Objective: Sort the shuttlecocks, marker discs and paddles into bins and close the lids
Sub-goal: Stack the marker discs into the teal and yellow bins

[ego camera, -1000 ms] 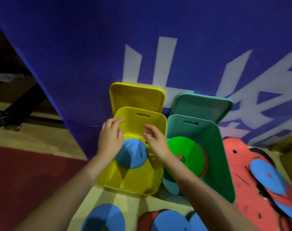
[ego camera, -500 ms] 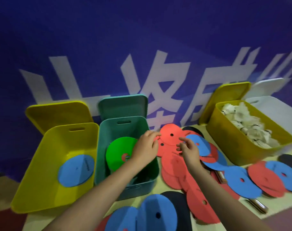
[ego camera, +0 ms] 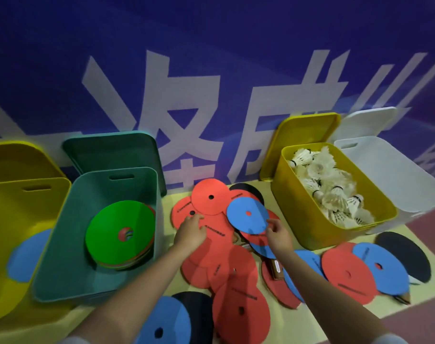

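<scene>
Between the teal plastic bin [ego camera: 70, 244] and the yellow shuttlecock bin [ego camera: 298, 219], the right hand [ego camera: 278, 235] pinches a flat blue marker disc [ego camera: 248, 214] by its edge; left hand [ego camera: 190, 230] rests fingers on the red disc pile [ego camera: 218, 252], grasping nothing; probably best to lift one disc cleanly, then drop it flat onto the green-topped stack [ego camera: 119, 234].

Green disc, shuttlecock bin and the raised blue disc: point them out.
green disc [ego camera: 112, 229], head view, flat top face.
shuttlecock bin [ego camera: 303, 219], head view, yellow outer side wall.
raised blue disc [ego camera: 241, 222], head view, face below its hole.
</scene>
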Tool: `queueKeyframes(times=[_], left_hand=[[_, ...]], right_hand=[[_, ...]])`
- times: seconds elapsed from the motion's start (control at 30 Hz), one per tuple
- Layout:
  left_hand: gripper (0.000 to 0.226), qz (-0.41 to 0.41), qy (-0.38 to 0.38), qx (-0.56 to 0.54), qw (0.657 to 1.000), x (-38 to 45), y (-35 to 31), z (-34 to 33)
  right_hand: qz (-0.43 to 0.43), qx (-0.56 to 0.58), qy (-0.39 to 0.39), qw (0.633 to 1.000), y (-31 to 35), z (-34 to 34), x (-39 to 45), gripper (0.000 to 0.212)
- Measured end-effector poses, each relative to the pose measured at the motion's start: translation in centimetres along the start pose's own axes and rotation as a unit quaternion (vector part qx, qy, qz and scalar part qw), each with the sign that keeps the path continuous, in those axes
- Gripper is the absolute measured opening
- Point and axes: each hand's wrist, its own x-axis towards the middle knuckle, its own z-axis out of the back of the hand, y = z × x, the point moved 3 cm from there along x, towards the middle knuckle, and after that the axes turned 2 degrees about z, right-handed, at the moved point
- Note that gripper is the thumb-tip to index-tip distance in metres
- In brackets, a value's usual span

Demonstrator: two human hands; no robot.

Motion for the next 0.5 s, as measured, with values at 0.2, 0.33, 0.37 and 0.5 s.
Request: queueKeyframes(times=[0.2,0.33,0.37,0.5], left_hand=[[0.042,0.110,0.017,0.047,0.993,3.1,2.0,-2.5],[0.047,0.195,0.024,0.072,0.978,5.1,4.0,-2.6],[0.049,0.204,0.022,0.077,0.976,5.5,4.4,-2.7],[0.064,0.213,0.044,0.094,0.971,5.8,4.8,-3.1]], right_hand=[[0.018,-0.072,0.077,0.994,-0.6,-0.8,5.2,0.045],[0.043,-0.098,0.053,0.993,-0.2,-1.4,8.1,0.044],[0.035,-0.111,0.060,0.991,-0.4,-1.7,8.8,0.047],[-0.009,-0.207,0.114,0.972,-0.9,-2.5,10.3,0.072]])
